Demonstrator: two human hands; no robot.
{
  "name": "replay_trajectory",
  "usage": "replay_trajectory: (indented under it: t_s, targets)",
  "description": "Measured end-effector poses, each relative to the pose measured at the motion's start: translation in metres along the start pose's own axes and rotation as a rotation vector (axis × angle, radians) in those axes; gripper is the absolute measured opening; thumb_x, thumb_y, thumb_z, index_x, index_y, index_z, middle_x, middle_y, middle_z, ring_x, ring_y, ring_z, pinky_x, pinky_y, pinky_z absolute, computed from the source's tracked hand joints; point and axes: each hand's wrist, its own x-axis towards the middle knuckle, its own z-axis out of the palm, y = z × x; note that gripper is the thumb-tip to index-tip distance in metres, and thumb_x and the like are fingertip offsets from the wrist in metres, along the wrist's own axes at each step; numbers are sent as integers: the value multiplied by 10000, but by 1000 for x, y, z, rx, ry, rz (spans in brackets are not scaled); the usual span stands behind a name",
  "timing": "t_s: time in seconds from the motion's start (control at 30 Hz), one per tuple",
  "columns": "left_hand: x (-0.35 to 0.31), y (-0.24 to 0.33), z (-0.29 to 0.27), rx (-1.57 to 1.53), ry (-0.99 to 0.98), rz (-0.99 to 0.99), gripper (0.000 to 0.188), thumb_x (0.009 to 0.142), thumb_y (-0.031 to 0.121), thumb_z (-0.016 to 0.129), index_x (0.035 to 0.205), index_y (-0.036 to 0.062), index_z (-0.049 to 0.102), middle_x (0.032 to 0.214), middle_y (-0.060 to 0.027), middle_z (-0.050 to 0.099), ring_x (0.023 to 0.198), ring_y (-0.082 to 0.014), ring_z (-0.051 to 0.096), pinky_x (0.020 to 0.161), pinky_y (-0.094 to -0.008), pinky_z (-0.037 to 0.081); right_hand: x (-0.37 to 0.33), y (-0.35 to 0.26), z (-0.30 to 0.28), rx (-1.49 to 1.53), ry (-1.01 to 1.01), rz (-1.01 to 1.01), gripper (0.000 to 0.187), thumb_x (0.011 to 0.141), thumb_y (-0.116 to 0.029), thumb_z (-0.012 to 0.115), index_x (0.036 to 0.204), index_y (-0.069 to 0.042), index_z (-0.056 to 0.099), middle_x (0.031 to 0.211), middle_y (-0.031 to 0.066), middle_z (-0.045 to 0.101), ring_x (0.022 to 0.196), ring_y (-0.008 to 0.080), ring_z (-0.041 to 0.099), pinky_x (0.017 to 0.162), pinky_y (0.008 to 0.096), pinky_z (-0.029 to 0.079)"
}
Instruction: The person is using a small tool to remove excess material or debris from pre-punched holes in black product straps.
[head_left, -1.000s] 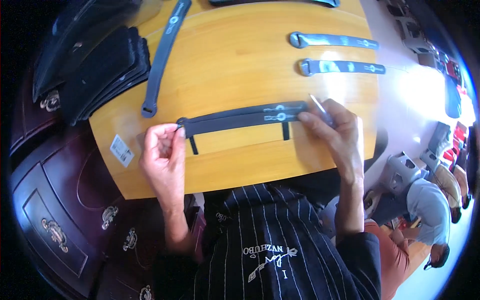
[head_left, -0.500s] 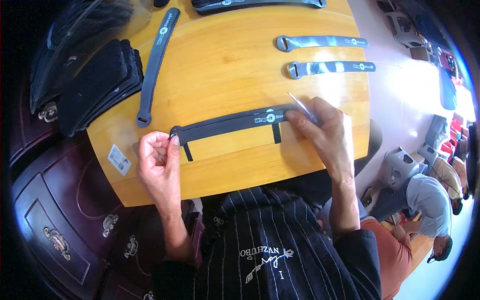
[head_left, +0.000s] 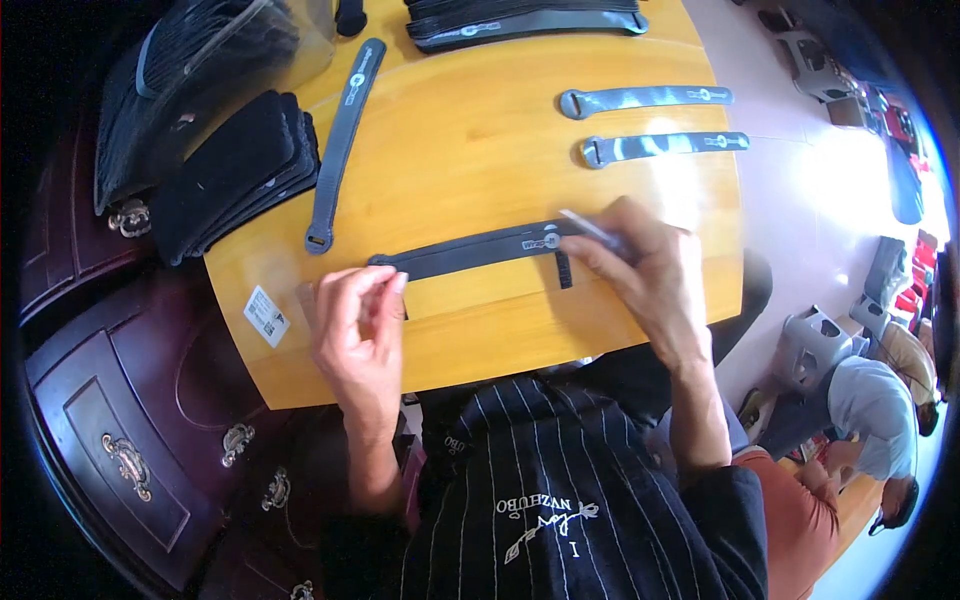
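A long black hook-and-loop strap (head_left: 460, 257) with a pale printed mark lies across the near part of the table. Close to its left end, the thumb and fingers of my left hand (head_left: 362, 325) are pinched at its lower edge, slightly blurred. My right hand (head_left: 652, 265) is closed around a slim, pale, pointed tool (head_left: 592, 230), its tip toward the far left. That hand's thumb touches the strap's right end and covers it. A short black strip (head_left: 564, 270) sticks out below the strap near the right hand; another is mostly hidden by my left fingers.
Another dark strap (head_left: 345, 150) lies at the left, beside a stack of black pieces (head_left: 240, 175) and a clear bag (head_left: 215, 70) of black items. Two glossy straps (head_left: 650, 98) lie far right, and a strap pile (head_left: 525, 28) at the back. A white label (head_left: 266, 316) sits near the left edge.
My left fingers have slid a little right from the strap's tip, now covering most of the left strip. My right hand stays at the right end with the tool. The whole view has shifted slightly.
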Motion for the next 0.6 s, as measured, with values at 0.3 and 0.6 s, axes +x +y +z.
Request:
replay_trajectory:
  t_s: [0.3,0.6]
  targets:
    - [8,3,10,10,-190,-97,58,862,19,648,891,-2,603,835,-43,549,665,-105,545,581,-230,441,12,11,-7,-97,-12,-26,255,817,-284,704,815,-48,606,595,124,596,584,293,619,563,368,474]
    - [-4,33,27,-115,-205,46,83,840,15,672,908,22,627,837,-50,596,657,-108,558,563,-224,444,36,40,-43,-335,332,-111,169,849,-187,652,937,-45,627,1060,104,572,822,293,635,696,377,500]
